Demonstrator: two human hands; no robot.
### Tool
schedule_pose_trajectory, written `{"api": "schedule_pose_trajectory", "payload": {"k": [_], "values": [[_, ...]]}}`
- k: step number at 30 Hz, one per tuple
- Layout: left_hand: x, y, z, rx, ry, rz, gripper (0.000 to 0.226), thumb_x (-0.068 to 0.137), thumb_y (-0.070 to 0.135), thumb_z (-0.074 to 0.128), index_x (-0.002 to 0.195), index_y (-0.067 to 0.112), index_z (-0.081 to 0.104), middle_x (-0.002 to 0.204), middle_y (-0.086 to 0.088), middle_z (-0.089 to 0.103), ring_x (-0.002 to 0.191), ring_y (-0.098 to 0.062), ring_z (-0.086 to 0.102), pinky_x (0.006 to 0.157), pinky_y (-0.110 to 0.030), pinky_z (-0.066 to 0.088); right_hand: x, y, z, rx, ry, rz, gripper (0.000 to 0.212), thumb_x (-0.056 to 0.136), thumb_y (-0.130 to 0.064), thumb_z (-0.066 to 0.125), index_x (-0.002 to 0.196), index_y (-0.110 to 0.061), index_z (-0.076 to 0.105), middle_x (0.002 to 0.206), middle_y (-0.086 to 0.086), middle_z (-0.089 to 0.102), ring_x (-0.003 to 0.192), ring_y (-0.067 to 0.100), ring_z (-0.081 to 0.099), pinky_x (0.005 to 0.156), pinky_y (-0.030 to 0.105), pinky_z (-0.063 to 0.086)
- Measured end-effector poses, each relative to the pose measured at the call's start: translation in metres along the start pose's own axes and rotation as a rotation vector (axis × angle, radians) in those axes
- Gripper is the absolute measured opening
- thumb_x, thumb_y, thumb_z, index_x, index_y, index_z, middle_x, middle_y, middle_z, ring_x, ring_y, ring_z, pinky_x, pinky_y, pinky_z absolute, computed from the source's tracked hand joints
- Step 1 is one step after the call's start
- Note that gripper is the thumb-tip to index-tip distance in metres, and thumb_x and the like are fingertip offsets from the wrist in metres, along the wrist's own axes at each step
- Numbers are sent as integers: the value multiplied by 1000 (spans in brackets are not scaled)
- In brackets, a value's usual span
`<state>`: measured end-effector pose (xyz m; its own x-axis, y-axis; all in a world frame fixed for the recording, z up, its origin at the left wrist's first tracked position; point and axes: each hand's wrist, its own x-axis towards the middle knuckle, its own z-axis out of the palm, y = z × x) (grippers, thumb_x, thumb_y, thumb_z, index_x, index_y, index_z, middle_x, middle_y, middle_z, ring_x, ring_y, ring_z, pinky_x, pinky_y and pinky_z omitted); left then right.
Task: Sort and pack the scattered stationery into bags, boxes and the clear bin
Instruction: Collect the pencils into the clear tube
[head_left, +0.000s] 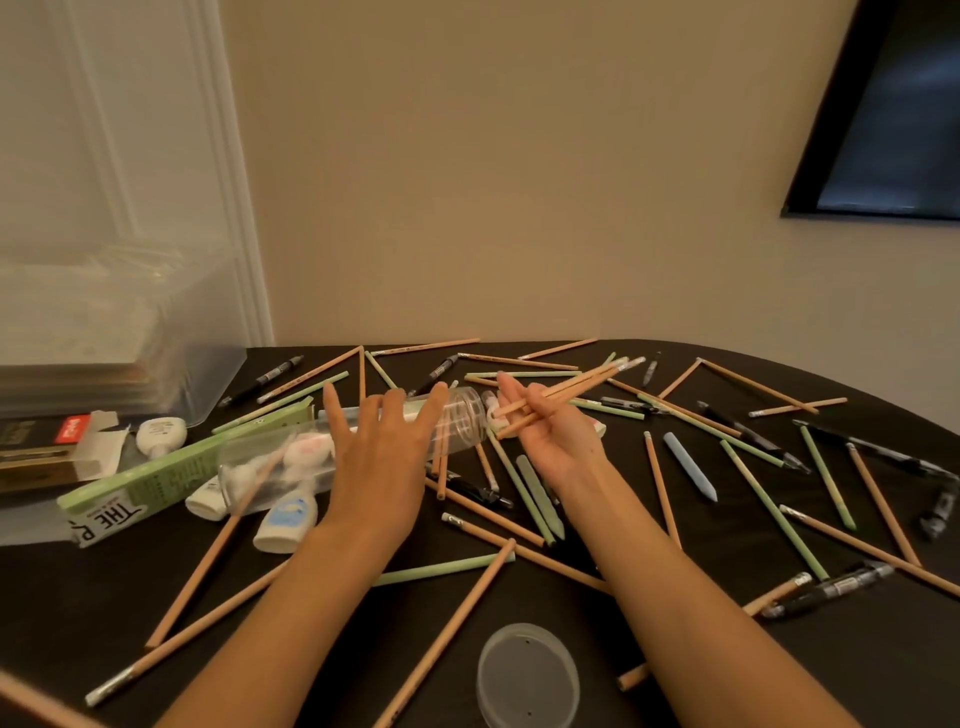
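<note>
Clear bin (156, 338): left edge of the frame, at the back of the table (857, 665); flat packs are stacked inside, too blurred to name.
Cartons (67, 431): a red and a brown one just in front of the bin, with 1 flap open.
Green box (171, 467): lies on its side, slanting from lower left towards the centre.
White dispensers (283, 522): 3 small rounded ones around the green box, 1 above it and 2 below.
Clear jar (462, 415): on its side at centre left, mouth towards the right, with white items and 1 wooden pencil inside.
Left hand (379, 452): spread wide, fingers straight, palm down across the jar.
Lid (527, 675): round and translucent, flat on the table at bottom centre, between the 2 forearms.
Right hand (545, 431): just right of the jar mouth, palm up, fingers curled round the bunch of pencils.
Bunch of pencils (582, 387): several wooden ones, eraser ends pointing to the upper right.
Loose pencils (447, 629): wooden and pale green, scattered and crossing all over the table.
Blue stick (691, 467): pale, pointed, right of the right hand.
Black pens (831, 590): mostly along the right side.
Dark panel (893, 114): on the wall, upper right.
</note>
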<state>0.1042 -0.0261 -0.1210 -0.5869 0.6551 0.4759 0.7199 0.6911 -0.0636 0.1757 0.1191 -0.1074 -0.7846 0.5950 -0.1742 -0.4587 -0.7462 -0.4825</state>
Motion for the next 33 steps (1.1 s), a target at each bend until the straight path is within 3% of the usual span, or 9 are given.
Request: {"api": "schedule_pose_trajectory", "payload": {"k": [6,9,13,15,18,21,26,29,33], "values": [[-1,1,-1,-34,8,74,85,85,28,62,145,35,3,144,-2,30,135,-21,25,109,-56,-10,2,11,13,-10,-79,-1,26,93,6,40,118,2,46,126,26,51,115,28,55,104,40,40],[-1,-1,-1,-50,23,31,84,86,27,60,146,34,2,144,-2,30,135,-21,25,110,-54,-10,2,21,18,-407,-80,-82,14,92,4,43,96,-4,55,106,15,58,99,21,59,95,38,46],[-2,-1,-4,-79,68,-87,80,89,25,56,147,27,1,144,-5,29,135,-22,24,111,-53,-7,2,38,23,-718,56,-125,19,93,-11,48,108,-9,60,112,9,61,107,17,53,100,35,35],[-2,-3,-5,-98,111,-115,77,88,22,54,146,23,2,142,-5,31,134,-21,26,112,-53,-5,2,42,31,-681,37,-77,20,90,-11,49,106,-11,60,123,9,57,115,17,48,102,39,30],[-1,-8,-7,-163,156,-134,74,88,18,52,146,22,8,139,-5,33,132,-21,30,113,-51,-3,1,42,45,-752,-56,67,12,82,-12,49,79,-16,61,131,12,51,121,26,46,105,48,30],[0,-13,-9,-224,194,-172,71,89,17,51,147,23,10,140,-5,32,133,-21,27,113,-49,-3,4,28,55,-986,-208,221,32,86,-17,50,62,-19,70,121,10,54,116,28,50,99,46,38],[0,-14,-12,-285,199,-148,70,91,21,49,147,26,8,142,-4,29,135,-20,24,114,-47,2,9,7,73,-1217,-260,340,18,83,-10,62,99,-14,68,123,12,58,116,26,53,90,39,48],[1,-15,-11,-306,197,-153,70,91,22,49,147,27,7,142,-2,29,134,-20,25,114,-45,4,13,3,76,-1174,-307,306,16,85,-6,57,95,-15,67,115,11,59,110,23,54,92,38,47],[2,-18,-10,-313,204,-170,71,91,20,49,147,26,7,141,-2,30,133,-20,26,115,-46,6,11,3,72,-918,-250,253,11,86,-12,57,96,-10,60,94,12,66,89,21,63,77,35,53]]}}
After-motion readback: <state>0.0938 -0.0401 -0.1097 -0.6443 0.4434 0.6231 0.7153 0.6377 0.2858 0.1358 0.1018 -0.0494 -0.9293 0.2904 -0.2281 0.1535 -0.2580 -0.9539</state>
